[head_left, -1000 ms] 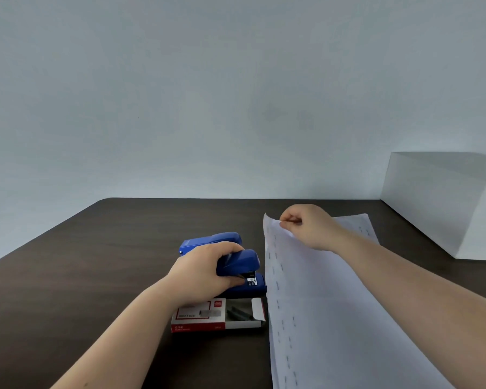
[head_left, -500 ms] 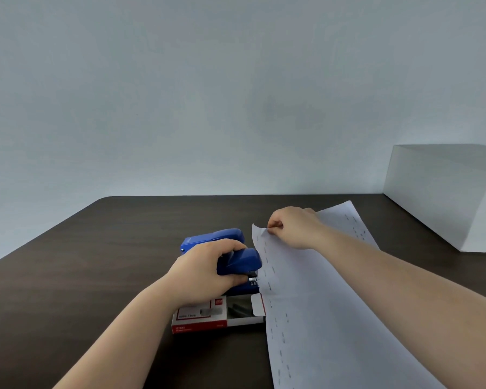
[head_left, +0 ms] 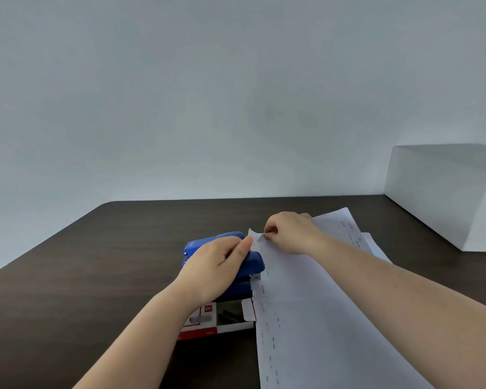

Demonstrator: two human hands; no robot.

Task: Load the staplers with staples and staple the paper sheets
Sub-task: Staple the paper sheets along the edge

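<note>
A dark brown wooden table (head_left: 68, 290) fills the lower half of the frame, its far edge meeting a pale grey wall. At the right edge of the frame, on the table's far corner, stands a plain white box (head_left: 443, 195).

The paper sheets (head_left: 314, 318) run from the centre of the frame down to the lower right, white and long, with rows of short dark staples showing along their left edge and again near the far corner. The near left corner curls upward. Their left edge reaches into the mouth of the front stapler.

The right hand (head_left: 289, 234), just right of centre, pinches the sheets near that lifted corner between thumb and curled fingers.

The left hand (head_left: 216, 268) lies over the front stapler (head_left: 253, 266), a glossy blue one at the centre of the frame, palm down, fingers extended across its top toward the paper. A second blue stapler (head_left: 208, 242) sits just behind it, partly hidden by the hand.

Just below the staplers lies a small red and white staple box (head_left: 216, 321), its end flap open, dark strips of staples visible inside.
</note>
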